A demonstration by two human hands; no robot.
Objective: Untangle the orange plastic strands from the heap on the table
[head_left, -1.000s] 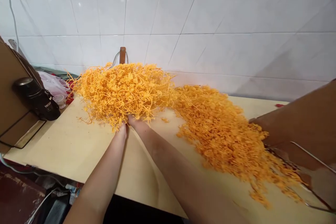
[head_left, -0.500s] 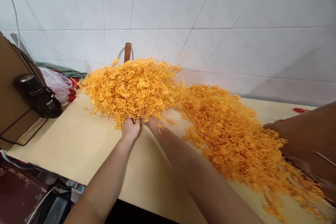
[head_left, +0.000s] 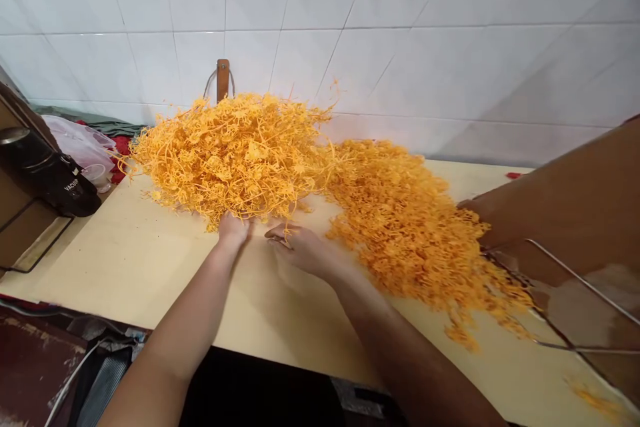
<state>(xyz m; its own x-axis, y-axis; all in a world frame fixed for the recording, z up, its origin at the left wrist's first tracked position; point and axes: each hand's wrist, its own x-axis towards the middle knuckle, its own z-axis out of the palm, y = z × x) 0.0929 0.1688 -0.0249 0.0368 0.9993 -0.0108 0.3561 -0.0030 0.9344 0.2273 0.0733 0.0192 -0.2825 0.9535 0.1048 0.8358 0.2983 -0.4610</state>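
A bushy bunch of orange dried flowers [head_left: 240,153] is raised above the pale table, with my left hand [head_left: 233,228] closed round its base, where the stems are mostly hidden. Just right of that grip, my right hand [head_left: 300,245] is apart from the bunch. Its fingers are curled and pressed together, and whatever may be between them is too small to make out. A larger heap of the same orange flowers [head_left: 405,213] lies on the table to the right, reaching toward a cardboard box.
The pale tabletop [head_left: 165,260] runs along a white tiled wall [head_left: 400,73]. At left are a black vacuum flask [head_left: 50,173], a plastic bag [head_left: 75,140] and a clear cup [head_left: 97,177]. A brown cardboard box [head_left: 560,207] and a metal wire frame [head_left: 580,273] stand at right.
My right hand has drawn back from the stems toward me and now shows beside the bunch. The left hand keeps its grip. The view has shifted right and slightly down.
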